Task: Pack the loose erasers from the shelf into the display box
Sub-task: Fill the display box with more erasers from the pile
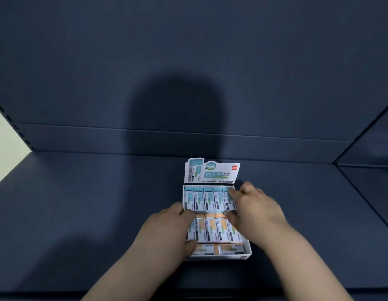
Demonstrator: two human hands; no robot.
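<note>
A white display box (pixel 247 249) with an upright printed back flap (pixel 212 172) stands on the dark shelf. Inside it, a back row of blue erasers (pixel 205 198) stands above a row of orange erasers (pixel 212 228), with more orange ones (pixel 230 249) lying flat at the front. My left hand (pixel 167 231) covers the box's left side; its thumb and fingers curl round the leftmost eraser of the orange row. My right hand (pixel 257 208) reaches over the right side, with forefinger and thumb pinching the rightmost blue eraser (pixel 229 199).
The dark blue shelf (pixel 102 213) stretches wide on both sides of the box, with a back panel (pixel 188 83) behind it. A neighbouring shelf section (pixel 373 181) starts at the right. My shadow falls on the back panel.
</note>
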